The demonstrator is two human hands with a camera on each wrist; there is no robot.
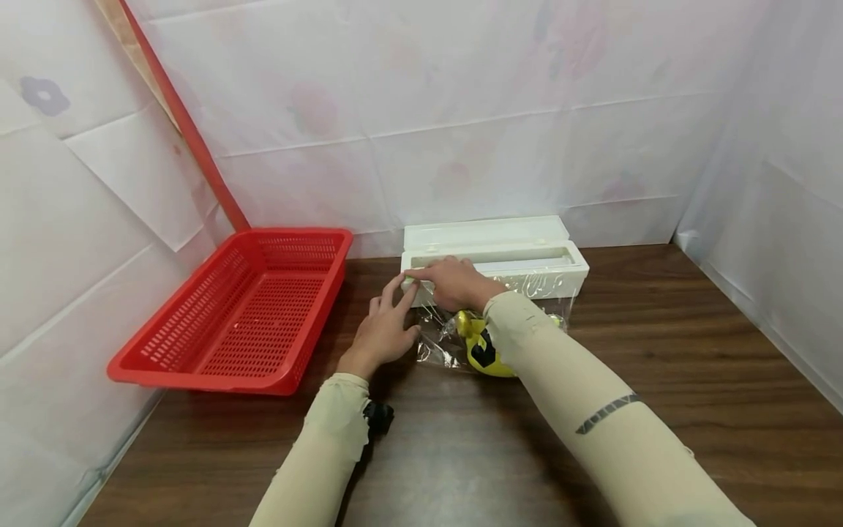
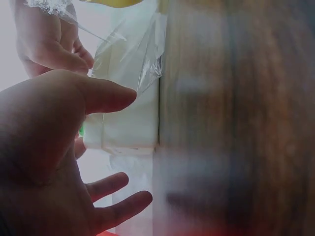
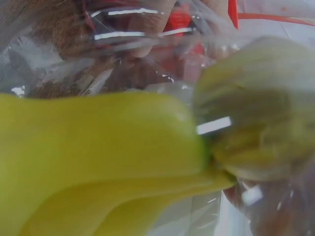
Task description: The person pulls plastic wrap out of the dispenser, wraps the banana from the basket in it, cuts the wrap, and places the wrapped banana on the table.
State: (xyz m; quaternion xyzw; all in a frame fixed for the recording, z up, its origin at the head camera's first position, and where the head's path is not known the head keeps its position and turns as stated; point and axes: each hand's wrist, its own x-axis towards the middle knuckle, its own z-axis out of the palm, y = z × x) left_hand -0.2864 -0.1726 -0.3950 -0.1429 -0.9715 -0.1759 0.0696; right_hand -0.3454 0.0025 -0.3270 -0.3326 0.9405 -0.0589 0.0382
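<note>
A white plastic wrap dispenser [image 1: 560, 282] lies with its lid [image 1: 487, 233] raised at the back. Clear film [image 1: 437, 348] hangs down its front. My right hand [image 1: 454, 282] is over the dispenser's left part, index finger stretched to a small green piece [image 1: 410, 279] at the end. My left hand [image 1: 385, 329] is spread at that same end, fingertips close to the green piece; its thumb [image 2: 110, 96] overlaps the box front in the left wrist view. A yellow banana bunch [image 3: 98, 142] lies under the film, below my right wrist, partly hidden by the sleeve.
A red plastic basket [image 1: 296, 380] with slotted walls stands on the left of the brown wooden table [image 1: 658, 329]. White patterned sheeting [image 1: 461, 110] hangs behind and on both sides. A red strip [image 1: 191, 132] runs up the left corner.
</note>
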